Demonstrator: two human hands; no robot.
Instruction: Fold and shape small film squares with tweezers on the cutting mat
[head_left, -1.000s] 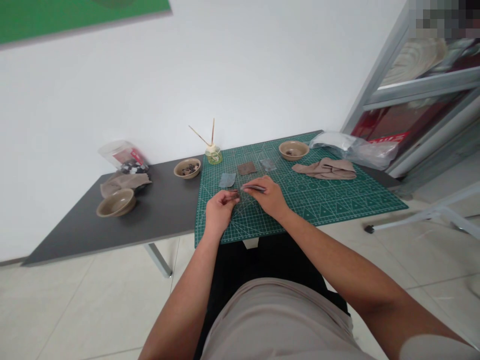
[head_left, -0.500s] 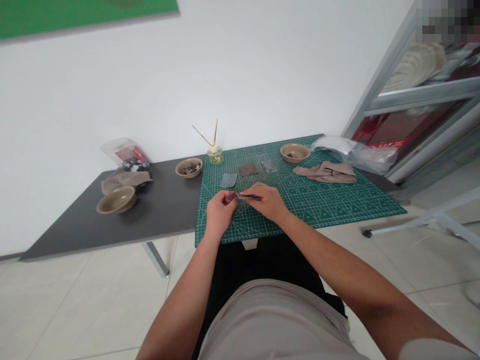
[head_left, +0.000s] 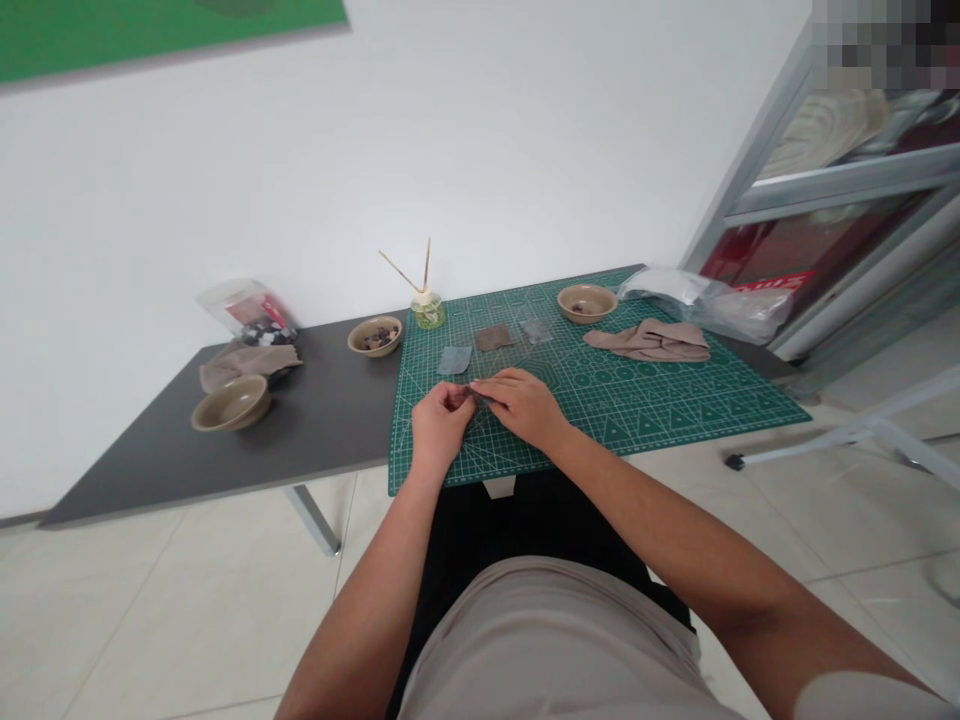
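Observation:
Over the near part of the green cutting mat [head_left: 622,385], my two hands meet at the fingertips. My left hand [head_left: 441,425] is closed in a pinch on a small dark piece, mostly hidden by the fingers. My right hand [head_left: 525,405] is closed too, its fingers pressing a thin, dark, flat piece [head_left: 486,398] against what the left fingers hold. Just beyond the hands lie a blue-grey square sheet [head_left: 454,360], a brown square sheet [head_left: 493,338] and a greyish, partly see-through square [head_left: 535,331].
A bowl of small dark and tan pieces [head_left: 375,337] stands left of the mat beside a reed diffuser [head_left: 427,310]. Another bowl [head_left: 587,303], a crumpled cloth [head_left: 652,341] and a plastic bag [head_left: 720,300] lie right. Far left are a bowl [head_left: 231,404], cloth [head_left: 247,367] and clear container [head_left: 251,310].
My right fingers have shifted slightly left, closer over the left fingertips, and cover more of the thin dark piece. The camera view has moved a little.

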